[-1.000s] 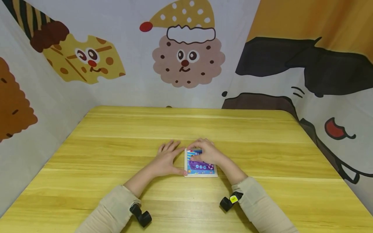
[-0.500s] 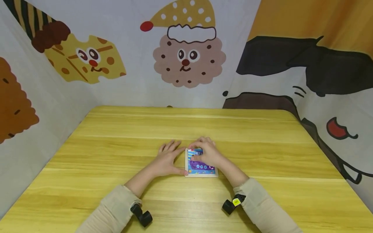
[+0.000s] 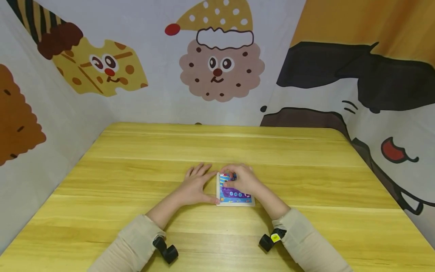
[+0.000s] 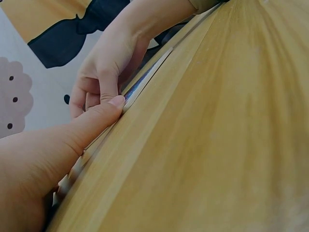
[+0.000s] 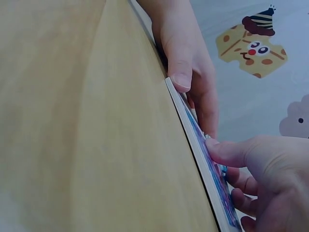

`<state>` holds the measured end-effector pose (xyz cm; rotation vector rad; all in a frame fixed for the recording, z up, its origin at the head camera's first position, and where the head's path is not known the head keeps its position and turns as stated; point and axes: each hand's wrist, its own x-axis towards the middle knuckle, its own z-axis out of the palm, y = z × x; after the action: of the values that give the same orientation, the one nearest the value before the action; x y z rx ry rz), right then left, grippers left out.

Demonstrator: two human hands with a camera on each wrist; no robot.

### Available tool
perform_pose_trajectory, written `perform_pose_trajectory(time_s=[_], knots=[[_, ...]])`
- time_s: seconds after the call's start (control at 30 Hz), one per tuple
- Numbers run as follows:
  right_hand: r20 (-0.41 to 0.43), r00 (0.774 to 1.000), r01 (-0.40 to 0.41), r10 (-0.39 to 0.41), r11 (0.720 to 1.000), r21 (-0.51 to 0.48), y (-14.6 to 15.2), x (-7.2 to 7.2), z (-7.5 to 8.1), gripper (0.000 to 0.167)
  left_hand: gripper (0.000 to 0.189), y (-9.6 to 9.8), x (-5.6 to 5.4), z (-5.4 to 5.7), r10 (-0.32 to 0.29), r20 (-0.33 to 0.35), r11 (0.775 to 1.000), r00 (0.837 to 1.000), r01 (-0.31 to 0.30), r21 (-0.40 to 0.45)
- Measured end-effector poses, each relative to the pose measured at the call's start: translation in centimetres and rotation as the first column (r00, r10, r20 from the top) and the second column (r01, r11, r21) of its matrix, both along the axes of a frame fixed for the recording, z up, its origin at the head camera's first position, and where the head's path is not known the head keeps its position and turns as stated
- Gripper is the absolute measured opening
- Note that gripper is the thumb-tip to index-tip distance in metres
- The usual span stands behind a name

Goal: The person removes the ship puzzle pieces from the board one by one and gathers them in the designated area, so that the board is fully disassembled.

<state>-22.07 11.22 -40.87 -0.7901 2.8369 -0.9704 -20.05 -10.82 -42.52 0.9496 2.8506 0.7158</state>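
A small square picture board (image 3: 235, 200) with a pale frame lies flat on the wooden table, showing a purple ship on blue. My left hand (image 3: 195, 189) is spread at its left side, thumb at the near left corner and index fingertip at the far left corner. My right hand (image 3: 242, 179) arches over the board's upper right part, fingers bent and thumb over the picture. In the right wrist view its thumb (image 5: 229, 152) reaches over the picture, with its other fingers curled below. I cannot tell whether something small is between them.
The wooden table (image 3: 136, 143) extends around the board on all sides. Behind it hangs a pale cloth (image 3: 153, 109) with cartoon biscuit and cheese prints. Black cameras sit on both wrists, by the beige sleeves (image 3: 132, 238).
The right hand's fingers have drawn in and bent more over the board's upper part. The left hand keeps its place, and the board has stayed put.
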Motion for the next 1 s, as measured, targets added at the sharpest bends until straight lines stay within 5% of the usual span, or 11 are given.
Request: perform_pose_trajectory(time_s=[0.53,1.0], knots=[[-0.060,0.997,0.046,-0.048,0.998,-0.039,-0.1,0.6,-0.4,0.035,0.102,0.0,-0.2,-0.2,0.001,-0.002,1.000,1.000,-0.001,-0.010],[-0.087,0.996,-0.019,-0.002,0.972,-0.233,0.3,1.0,-1.4,0.032,0.104,0.0,-0.2,-0.4,0.013,-0.008,1.000,1.000,-0.013,-0.016]])
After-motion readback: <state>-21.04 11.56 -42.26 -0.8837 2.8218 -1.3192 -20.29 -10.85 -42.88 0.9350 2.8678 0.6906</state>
